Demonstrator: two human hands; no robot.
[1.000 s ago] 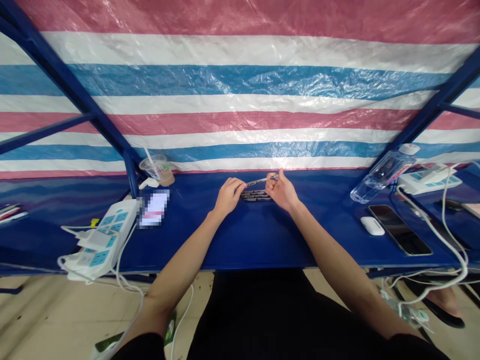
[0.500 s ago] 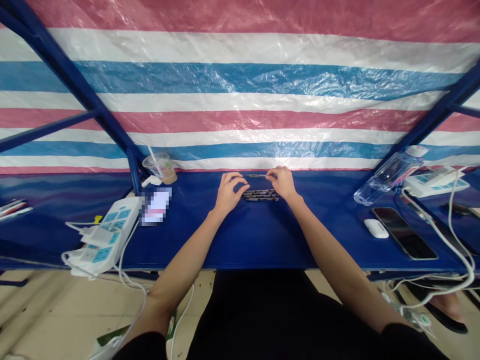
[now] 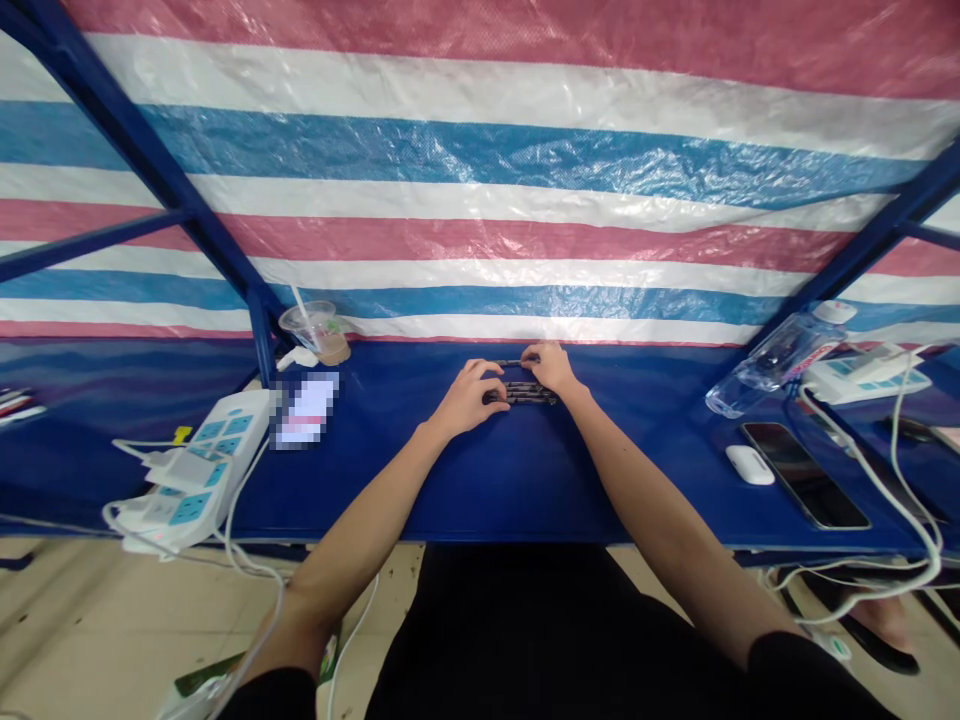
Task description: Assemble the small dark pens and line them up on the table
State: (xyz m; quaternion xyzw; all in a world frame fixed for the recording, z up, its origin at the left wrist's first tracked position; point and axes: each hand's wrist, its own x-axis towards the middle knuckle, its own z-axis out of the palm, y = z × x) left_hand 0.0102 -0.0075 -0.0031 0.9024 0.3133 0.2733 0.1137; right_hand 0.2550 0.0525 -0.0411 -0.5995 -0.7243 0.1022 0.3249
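A slim dark pen (image 3: pixel 508 363) lies out on the blue surface (image 3: pixel 517 490), near its far edge, its long axis running left to right, almost parallel to that edge; which end is the tip is too small to tell. Just nearer the front edge, a bundle of dark pens (image 3: pixel 531 394) points the same way, too tightly packed to count. The right hand (image 3: pixel 550 367) is curled nearly closed, fingertips pinching the single pen's right end and hiding it. The left hand (image 3: pixel 471 395) is half open, thumb and fingers parted about the bundle's left ends, which they partly cover; whether they grip anything cannot be told. Toward the surface's left, a phone (image 3: pixel 307 408) has its screen pixelated. At the right border, a dark object (image 3: pixel 911 430) is unclear.
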